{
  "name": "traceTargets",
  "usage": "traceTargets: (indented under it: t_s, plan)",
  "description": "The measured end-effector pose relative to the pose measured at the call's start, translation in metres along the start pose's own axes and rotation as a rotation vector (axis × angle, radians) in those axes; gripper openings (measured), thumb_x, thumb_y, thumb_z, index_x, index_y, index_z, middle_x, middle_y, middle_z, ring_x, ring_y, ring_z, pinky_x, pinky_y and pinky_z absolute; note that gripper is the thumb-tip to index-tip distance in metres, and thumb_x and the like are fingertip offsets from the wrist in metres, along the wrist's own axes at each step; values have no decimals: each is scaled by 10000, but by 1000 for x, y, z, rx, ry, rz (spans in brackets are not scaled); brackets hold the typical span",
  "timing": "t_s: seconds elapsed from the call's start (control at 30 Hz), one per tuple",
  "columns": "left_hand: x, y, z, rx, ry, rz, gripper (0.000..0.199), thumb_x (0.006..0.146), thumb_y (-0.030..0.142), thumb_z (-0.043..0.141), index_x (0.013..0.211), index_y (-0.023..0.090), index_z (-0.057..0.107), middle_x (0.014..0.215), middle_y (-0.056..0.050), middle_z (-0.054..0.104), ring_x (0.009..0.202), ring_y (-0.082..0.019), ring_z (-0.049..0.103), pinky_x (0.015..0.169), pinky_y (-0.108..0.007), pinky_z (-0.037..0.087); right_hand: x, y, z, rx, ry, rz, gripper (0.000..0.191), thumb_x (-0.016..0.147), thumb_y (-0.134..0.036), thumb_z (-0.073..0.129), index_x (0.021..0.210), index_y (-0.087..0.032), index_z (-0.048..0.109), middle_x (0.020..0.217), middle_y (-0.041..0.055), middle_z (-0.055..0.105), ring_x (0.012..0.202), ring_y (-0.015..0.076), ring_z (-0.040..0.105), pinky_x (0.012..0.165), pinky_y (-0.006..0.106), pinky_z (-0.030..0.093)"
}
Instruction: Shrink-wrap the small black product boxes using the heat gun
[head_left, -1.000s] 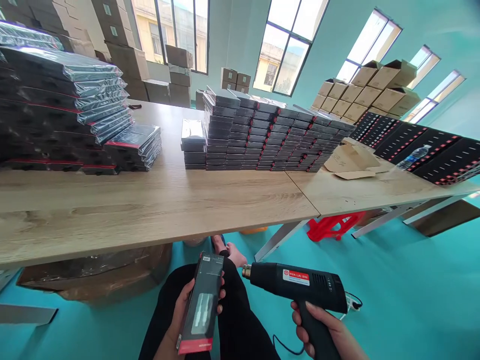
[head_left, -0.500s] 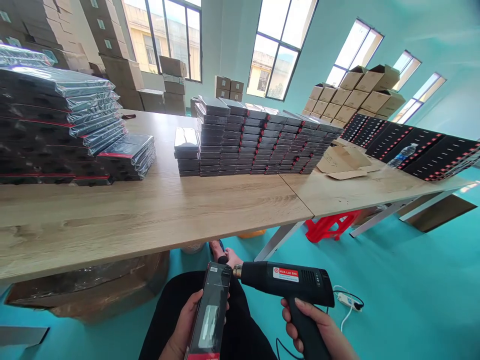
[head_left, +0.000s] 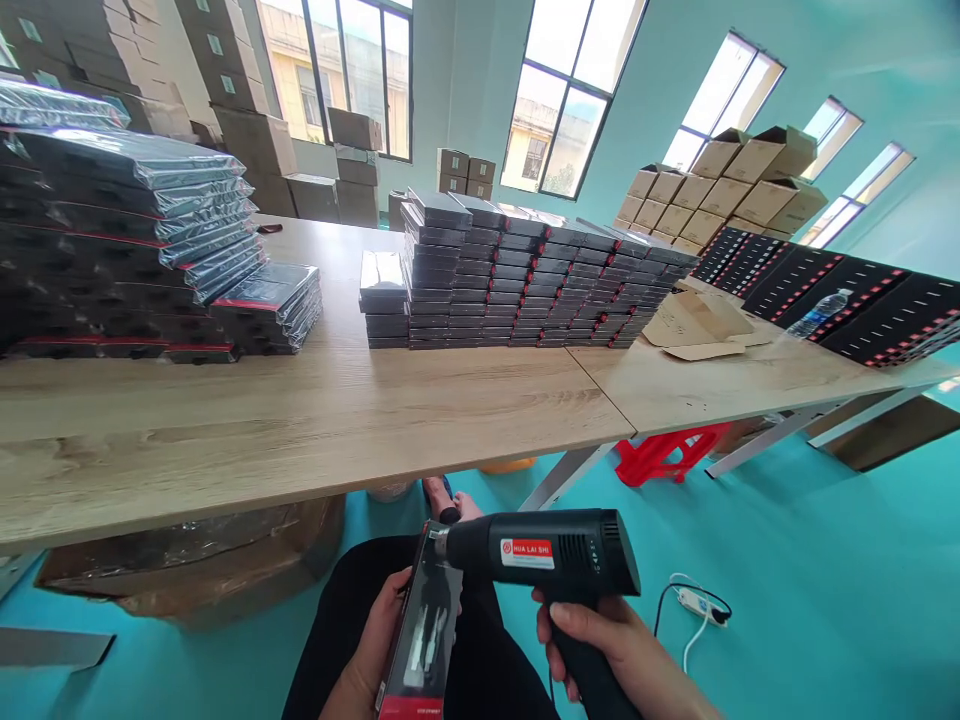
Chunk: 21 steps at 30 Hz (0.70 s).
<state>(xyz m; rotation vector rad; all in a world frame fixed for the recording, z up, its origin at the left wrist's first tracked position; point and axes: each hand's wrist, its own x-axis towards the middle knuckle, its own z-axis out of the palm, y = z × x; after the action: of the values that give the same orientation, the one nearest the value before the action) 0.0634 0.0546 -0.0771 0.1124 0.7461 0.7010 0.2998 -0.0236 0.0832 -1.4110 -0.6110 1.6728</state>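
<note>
My left hand [head_left: 373, 640] grips a long, slim black box [head_left: 426, 630] with a red lower end and a shiny film-like surface, held upright over my lap. Around the black handle of a heat gun [head_left: 544, 550] my right hand [head_left: 585, 640] is closed. The gun lies sideways with its metal nozzle pointing left, at the upper end of the box; whether nozzle and box touch I cannot tell. A red and white label shows on its barrel.
Along the wooden table [head_left: 315, 420] stand a stack of film-wrapped dark boxes [head_left: 150, 240] and several rows of dark boxes [head_left: 525, 280]. Flattened cardboard [head_left: 697, 320] and a plastic bottle [head_left: 821, 310] lie farther right. Below are a red stool [head_left: 667, 455] and a power strip [head_left: 701, 603].
The heat gun has moved left, so its nozzle now overlaps the box's upper end. The box has turned slightly in my left hand.
</note>
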Motion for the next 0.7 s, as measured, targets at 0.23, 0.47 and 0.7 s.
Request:
traceTargets:
  t_s: [0.23, 0.47, 0.7]
  plan:
    - [13, 3, -17, -28, 257, 266, 319, 695, 140, 736, 1008, 204, 726, 720, -2, 776, 777, -247, 752, 729, -311, 559, -10, -8, 9, -405, -226, 56, 323, 622, -434, 797, 814, -196, 692, 644, -10, 620, 623, 179, 585, 611, 307, 460]
    - [11, -1, -12, -34, 114, 121, 215, 784, 310, 706, 909, 142, 753, 744, -84, 783, 798, -312, 754, 710, -403, 583, -15, -16, 13, -543, -73, -10, 315, 736, -513, 661, 717, -200, 624, 638, 9, 584, 643, 192, 555, 658, 338, 461]
    - [10, 5, -17, -41, 191, 217, 266, 749, 218, 698, 1005, 165, 742, 763, -58, 784, 804, -311, 754, 731, -412, 585, -17, -18, 16, -523, -163, 25, 284, 729, -501, 686, 789, -224, 673, 693, 22, 635, 691, 216, 589, 671, 356, 474]
